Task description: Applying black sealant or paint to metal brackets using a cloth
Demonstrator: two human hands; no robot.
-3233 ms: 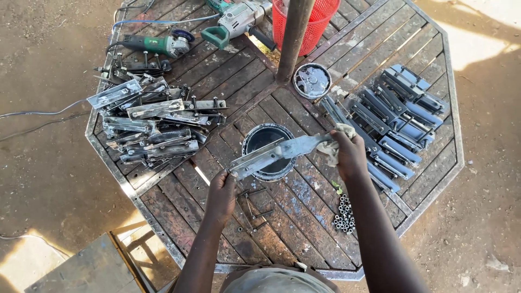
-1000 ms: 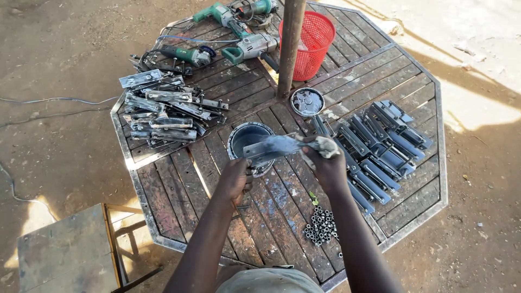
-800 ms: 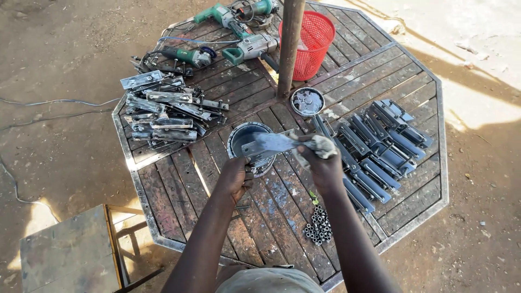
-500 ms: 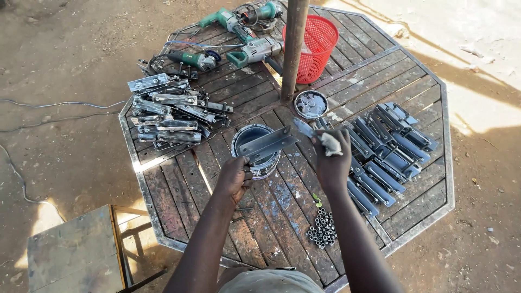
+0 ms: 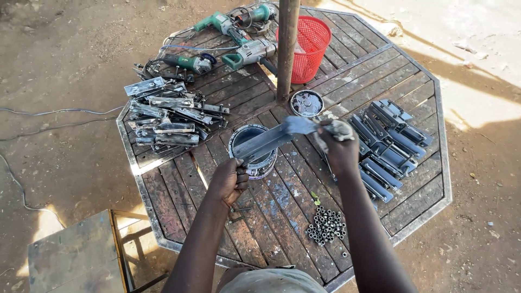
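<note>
Holding a long flat metal bar (image 5: 271, 140), grey-blue with wet paint, level above an open paint tin (image 5: 253, 151) near the middle of an octagonal wooden slat table (image 5: 347, 81). Gripping the bar's near end with the left hand (image 5: 228, 182), fingers curled tight around it just in front of the tin's rim. Pressing a balled rag (image 5: 337, 130) against the bar's far end with the right hand (image 5: 339, 147), fingers closed around the cloth. Crossing the tin's mouth at a slant, the bar rising from lower left to upper right, apart from the tabletop.

Standing just behind the bar: a vertical post (image 5: 287, 49) through the table's centre, with a small round tin (image 5: 306, 103) of grey paint at its foot. Sitting beside the post to the right, a red mesh basket (image 5: 309, 49). Lying at the table's far edge, several green-and-grey power tools (image 5: 228, 38) with tangled cords. Piling up on the left side, bare steel pieces (image 5: 168, 116); lining up in rows on the right side, painted blue-grey pieces (image 5: 388, 141), just beyond the right hand. Resting near the right forearm, a small heap of nuts (image 5: 325, 227). Standing on sandy ground at lower left, a metal stool (image 5: 76, 255)
</note>
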